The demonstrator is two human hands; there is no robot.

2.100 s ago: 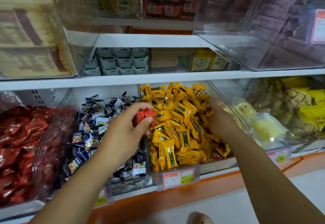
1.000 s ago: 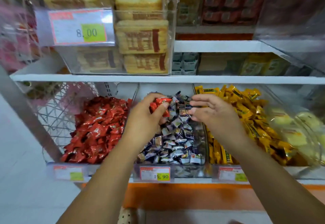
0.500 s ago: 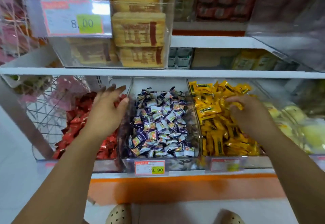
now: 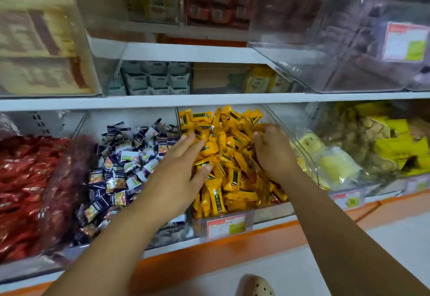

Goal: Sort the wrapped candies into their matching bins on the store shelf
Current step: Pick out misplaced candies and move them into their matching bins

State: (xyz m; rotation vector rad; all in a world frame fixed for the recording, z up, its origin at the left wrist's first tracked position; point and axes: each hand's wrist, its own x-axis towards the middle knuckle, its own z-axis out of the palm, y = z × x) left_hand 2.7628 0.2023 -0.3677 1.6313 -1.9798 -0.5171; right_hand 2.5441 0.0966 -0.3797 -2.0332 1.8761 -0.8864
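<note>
Three clear bins stand side by side on the lower shelf. The left one holds red wrapped candies (image 4: 25, 179), the middle one dark blue and white candies (image 4: 125, 163), the right one yellow candies (image 4: 232, 156). My left hand (image 4: 179, 174) reaches over the divider with straight fingers lying on the left part of the yellow heap. My right hand (image 4: 272, 153) lies on the right side of the same heap, its fingers bent down among the yellow wrappers; whether they hold a candy is hidden.
A white shelf board (image 4: 209, 100) runs just above the bins. Clear boxes (image 4: 337, 39) of packaged goods stand above it. Further right is a bin of pale yellow bagged snacks (image 4: 332, 163). Price tags (image 4: 225, 226) hang on the bin fronts above an orange base.
My left hand has moved from the red bin across to the yellow bin, with nothing in it. My right hand stays in the yellow candies. The view has shifted right.
</note>
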